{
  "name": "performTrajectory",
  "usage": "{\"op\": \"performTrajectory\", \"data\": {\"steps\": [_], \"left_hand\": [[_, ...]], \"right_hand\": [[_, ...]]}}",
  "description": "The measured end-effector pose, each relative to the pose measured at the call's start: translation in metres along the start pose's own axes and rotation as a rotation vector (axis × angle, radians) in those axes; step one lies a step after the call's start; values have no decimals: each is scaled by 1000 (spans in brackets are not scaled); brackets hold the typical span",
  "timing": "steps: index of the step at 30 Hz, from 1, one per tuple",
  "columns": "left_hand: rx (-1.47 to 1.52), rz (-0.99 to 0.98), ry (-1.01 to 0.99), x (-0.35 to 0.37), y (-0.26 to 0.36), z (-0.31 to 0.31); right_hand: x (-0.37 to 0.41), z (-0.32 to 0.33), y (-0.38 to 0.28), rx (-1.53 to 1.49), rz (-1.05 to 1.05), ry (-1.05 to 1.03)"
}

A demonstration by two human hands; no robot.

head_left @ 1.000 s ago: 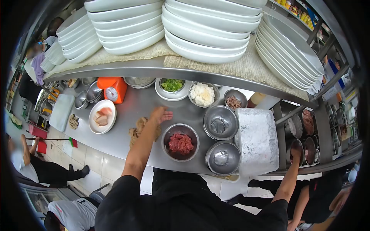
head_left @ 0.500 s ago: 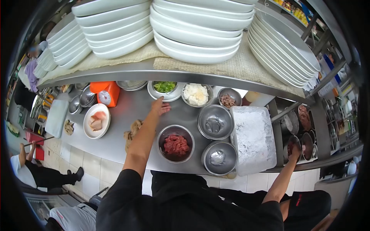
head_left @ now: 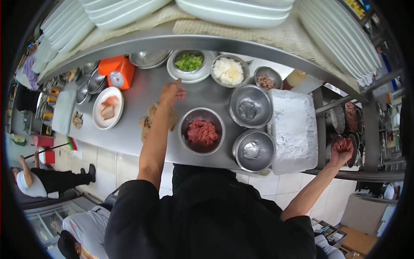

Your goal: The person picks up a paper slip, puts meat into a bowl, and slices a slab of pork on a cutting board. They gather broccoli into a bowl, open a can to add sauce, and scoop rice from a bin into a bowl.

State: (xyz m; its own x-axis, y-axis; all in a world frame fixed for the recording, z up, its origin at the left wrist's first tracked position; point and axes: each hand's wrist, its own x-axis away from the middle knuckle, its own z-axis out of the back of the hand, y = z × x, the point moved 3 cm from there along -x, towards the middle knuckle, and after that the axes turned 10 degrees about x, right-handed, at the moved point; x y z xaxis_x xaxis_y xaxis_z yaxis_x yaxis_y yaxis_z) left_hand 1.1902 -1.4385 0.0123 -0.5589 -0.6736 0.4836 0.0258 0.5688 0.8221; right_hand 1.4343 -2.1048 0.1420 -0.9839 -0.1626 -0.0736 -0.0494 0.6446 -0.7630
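My left hand [head_left: 173,92] hangs above the steel counter with its fingers apart and nothing in them, just short of a white plate [head_left: 203,77] that carries a metal bowl of chopped greens [head_left: 189,62]. On the far right, my right hand [head_left: 340,154] is cupped palm up over metal containers set in the side of the counter; its curled fingers hold what looks like raw red meat [head_left: 344,143]. A steel bowl [head_left: 183,140] with raw red meat strips [head_left: 202,133] stands between my arms.
Two steel bowls [head_left: 239,110] sit beside a white icy tray [head_left: 295,151]. Further back are a bowl of white rice-like food [head_left: 228,71], a small meat bowl [head_left: 267,81] and an orange scale [head_left: 123,71]. Stacked white dishes [head_left: 235,13] fill the shelf overhead. Other people are at left.
My right hand has come up out of a container with red meat in its fingers. The left hand has drawn back slightly from the plate. The camera view has tilted downward.
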Motion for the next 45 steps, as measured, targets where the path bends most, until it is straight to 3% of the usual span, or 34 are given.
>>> {"op": "performTrajectory", "data": {"steps": [1, 3, 5, 7, 8, 9, 11, 12, 13, 14, 15, 17, 18, 19, 20, 21, 22, 23, 24, 26, 27, 29, 31, 32, 34, 37, 38, 39, 41, 43, 45], "left_hand": [[-28, -67, -15, 20, 3, 7], [-168, -87, -16, 71, 5, 21], [-342, -144, -93, 104, -11, 38], [-417, -96, -146, 127, -31, 52], [-445, -19, -140, 139, -38, 50], [-450, 59, -138, 144, -52, 54], [-401, 172, -190, 155, -69, 48], [-328, 220, -225, 162, -70, 41], [-356, 84, -360, 154, -89, 49], [-302, 118, -269, 158, -87, 46], [-242, 150, -177, 160, -83, 43], [-252, 109, -47, 163, -79, 53], [-279, 93, 57, 165, -78, 59], [-268, 72, 65, 168, -74, 69], [-237, 72, 33, 169, -66, 85], [-218, 55, -10, 163, -52, 98], [-193, -81, 68, 168, -29, 104], [-165, -219, 136, 174, -9, 112], [-112, -195, 188, 181, 15, 118], [-37, -230, 225, 181, 46, 142], [-13, -289, 215, 176, 58, 157], [33, -402, 218, 179, 88, 167], [9, -415, 199, 182, 113, 173], [-8, -419, 179, 182, 124, 172], [-89, -381, 231, 159, 125, 193], [-62, -645, 244, 141, 295, 212], [-65, -830, 215, 153, 401, 202], [-64, -941, 194, 164, 470, 199], [-46, -1065, 170, 172, 537, 201], [-77, -1002, 146, 160, 519, 192], [-107, -832, 156, 135, 412, 192]], "right_hand": [[15, -45, 16, 75, 38, -55], [42, -108, 61, 79, -29, 170], [86, -199, 115, 324, -188, 201], [111, -245, 178, 503, -298, -329], [124, -267, 206, 675, -435, -317], [136, -279, 238, 775, -519, -450], [157, -291, 309, 1006, -189, -845], [164, -294, 328, 994, -178, -879], [173, -302, 337, 1180, 249, -982], [184, -310, 339, 1327, 702, -1048], [186, -320, 335, 1302, 724, -1078], [178, -329, 322, 1170, 37, -963], [174, -342, 303, 1191, 68, -841], [170, -344, 302, 1182, 87, -857], [163, -340, 299, 1145, 115, -694], [154, -341, 297, 1089, 157, -520], [152, -345, 305, 1059, 207, -504], [149, -344, 322, 995, 153, -421], [148, -343, 343, 927, 97, -340], [164, -348, 403, 1185, 114, -504], [180, -359, 427, 1233, 292, -663], [218, -396, 467, 1289, 393, -963], [253, -420, 462, 1615, 625, -954], [254, -419, 468, 1616, 637, -956], [258, -412, 496, 1659, 528, -1210], [241, -386, 535, 1437, 496, -1206], [236, -394, 537, 1438, 503, -1206], [226, -406, 535, 1353, 407, -1099], [212, -433, 532, 1269, 307, -989], [202, -459, 536, 1583, 284, -1018], [198, -458, 537, 1614, 337, -1116]]}}
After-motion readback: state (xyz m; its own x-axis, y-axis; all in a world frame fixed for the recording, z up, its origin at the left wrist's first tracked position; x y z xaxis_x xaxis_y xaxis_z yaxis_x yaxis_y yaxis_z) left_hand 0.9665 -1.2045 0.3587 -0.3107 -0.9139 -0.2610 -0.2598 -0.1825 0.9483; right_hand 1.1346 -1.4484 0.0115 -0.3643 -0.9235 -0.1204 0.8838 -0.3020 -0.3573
